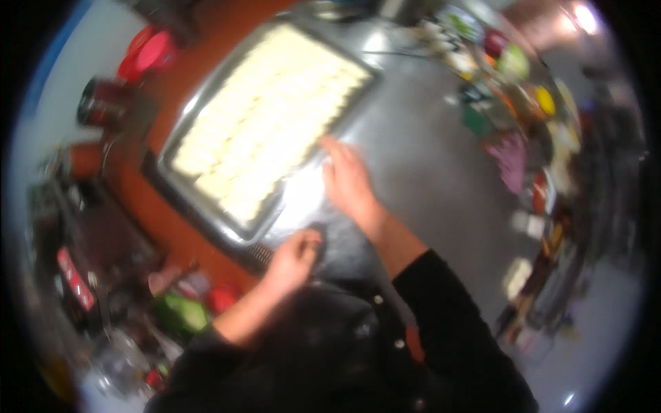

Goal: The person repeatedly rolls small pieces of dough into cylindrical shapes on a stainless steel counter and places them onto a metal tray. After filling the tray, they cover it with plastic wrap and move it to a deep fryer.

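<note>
A rectangular metal tray (175, 139) lies tilted across my view, filled with close rows of pale, overexposed pieces (273, 113) that I cannot identify. My right hand (348, 178) is at the tray's near long side, fingers stretched and thumb apart. Its fingertips reach the rim; blur hides whether they touch it. Below the tray's near corner, close to my body, is my left hand (294, 258) with curled fingers. Whether anything is inside them is unclear. Under both hands spreads a shiny metal worktop (423, 155).
Along the right side are a pinkish-purple cloth or glove (508, 162), a green item (475, 121) and a white container (529, 224). An orange-brown surface (150, 217) runs left of the tray. Pink-red containers (152, 51) and a dark jar (100, 103) stand at upper left.
</note>
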### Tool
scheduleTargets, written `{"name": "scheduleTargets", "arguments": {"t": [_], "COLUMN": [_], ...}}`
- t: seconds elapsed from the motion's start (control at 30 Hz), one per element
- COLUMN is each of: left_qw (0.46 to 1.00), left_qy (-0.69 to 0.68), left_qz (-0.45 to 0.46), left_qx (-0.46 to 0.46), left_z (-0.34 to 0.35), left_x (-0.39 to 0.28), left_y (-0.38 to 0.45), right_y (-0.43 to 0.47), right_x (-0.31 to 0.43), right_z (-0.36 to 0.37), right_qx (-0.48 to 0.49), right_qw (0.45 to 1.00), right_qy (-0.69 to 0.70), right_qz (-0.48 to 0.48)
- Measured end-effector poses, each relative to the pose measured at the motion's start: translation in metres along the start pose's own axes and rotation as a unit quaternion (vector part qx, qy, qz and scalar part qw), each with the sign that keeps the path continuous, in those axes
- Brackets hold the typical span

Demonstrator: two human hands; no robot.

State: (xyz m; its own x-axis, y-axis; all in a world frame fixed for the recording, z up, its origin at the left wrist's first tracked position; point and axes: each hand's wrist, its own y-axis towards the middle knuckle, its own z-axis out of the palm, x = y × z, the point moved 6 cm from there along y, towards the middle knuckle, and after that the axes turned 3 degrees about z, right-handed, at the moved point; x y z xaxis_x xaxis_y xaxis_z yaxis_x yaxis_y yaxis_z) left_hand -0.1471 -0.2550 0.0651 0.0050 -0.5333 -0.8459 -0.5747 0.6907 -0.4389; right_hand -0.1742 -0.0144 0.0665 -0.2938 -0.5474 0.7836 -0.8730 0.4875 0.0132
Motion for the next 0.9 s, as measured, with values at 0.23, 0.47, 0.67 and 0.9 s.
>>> {"name": "scheduleTargets", "arguments": {"t": [0.23, 0.47, 0.67, 0.9], "left_qw": [0.991, 0.973, 0.949, 0.905], "left_qy": [0.023, 0.053, 0.174, 0.263], "left_qz": [0.014, 0.028, 0.073, 0.162], "left_qx": [0.129, 0.223, 0.252, 0.292], "left_z": [0.088, 0.206, 0.266, 0.315], "left_x": [-0.030, -0.066, -0.111, -0.135], "left_y": [0.017, -0.042, -0.084, -0.079], "right_y": [-0.308, -0.591, -0.651, -0.635], "right_x": [-0.202, -0.375, -0.433, -0.401], "right_z": [-0.219, -0.445, -0.496, -0.491], "right_qx": [-0.238, -0.410, -0.271, -0.239], "right_qw": [0.934, 0.684, 0.750, 0.712], "right_qy": [-0.127, -0.259, -0.129, -0.222], "right_qz": [0.236, 0.545, 0.589, 0.622]}}
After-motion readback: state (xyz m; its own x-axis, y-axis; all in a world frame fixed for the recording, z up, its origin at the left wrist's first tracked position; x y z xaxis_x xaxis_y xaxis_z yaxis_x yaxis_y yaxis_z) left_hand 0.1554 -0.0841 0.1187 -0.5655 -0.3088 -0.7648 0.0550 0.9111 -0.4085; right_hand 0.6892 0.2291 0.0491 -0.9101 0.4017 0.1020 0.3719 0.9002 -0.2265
